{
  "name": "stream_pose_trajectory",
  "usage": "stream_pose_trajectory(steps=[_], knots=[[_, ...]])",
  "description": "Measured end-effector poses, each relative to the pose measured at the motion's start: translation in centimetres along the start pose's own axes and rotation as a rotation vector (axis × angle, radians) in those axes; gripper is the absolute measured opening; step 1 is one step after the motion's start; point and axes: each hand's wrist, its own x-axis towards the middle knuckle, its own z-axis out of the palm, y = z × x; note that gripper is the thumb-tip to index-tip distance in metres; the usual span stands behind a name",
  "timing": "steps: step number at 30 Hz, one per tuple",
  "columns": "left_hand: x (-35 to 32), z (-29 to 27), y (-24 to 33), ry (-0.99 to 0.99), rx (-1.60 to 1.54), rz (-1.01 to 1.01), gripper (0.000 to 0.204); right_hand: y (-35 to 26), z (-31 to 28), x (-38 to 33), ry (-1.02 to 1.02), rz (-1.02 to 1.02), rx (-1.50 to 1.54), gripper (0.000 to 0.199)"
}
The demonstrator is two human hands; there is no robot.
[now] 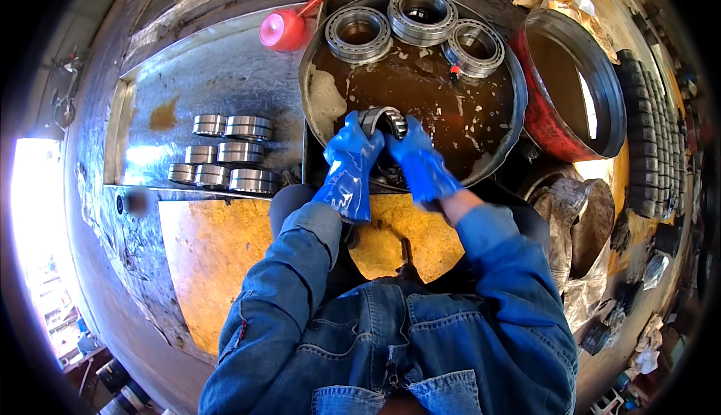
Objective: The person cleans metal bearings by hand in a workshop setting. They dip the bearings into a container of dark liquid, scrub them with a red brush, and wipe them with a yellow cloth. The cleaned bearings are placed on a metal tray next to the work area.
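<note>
Both my hands wear blue rubber gloves and meet over the near part of a round tub [420, 96] of brown liquid. A steel roller bearing [385, 120] is tilted between them, its rollers showing on the right side. My left hand [353, 148] is closed on the bearing's left side. My right hand [414, 152] is closed on its right side, and the glove hides part of the ring. Three larger bearings stand along the tub's far rim: one at the left [358, 34], one in the middle [422, 17] and one at the right [474, 48].
Left of the tub, a metal tray [248, 47] bears several bearing rings [239, 152] and a red plastic scoop [282, 30]. A red drum [537, 118] stands at the right, near stacked black parts [652, 137]. Dirty sacking [563, 227] lies below the drum.
</note>
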Motion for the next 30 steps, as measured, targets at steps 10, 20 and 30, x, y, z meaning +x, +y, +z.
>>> stream_pose_trajectory(steps=[10,20,30], knots=[[0.6,0.7,0.9,0.024,-0.021,0.049,0.072,3.5,3.4,3.9,0.05,-0.178,0.425,0.052],[0.4,-0.4,1.4,-0.036,0.041,0.037,0.078,0.5,-1.8,6.6,-0.407,-0.287,0.39,0.056],[0.0,-0.3,0.3,0.026,-0.028,-0.002,0.072,1.3,1.6,-1.3,0.041,0.009,0.116,0.067]])
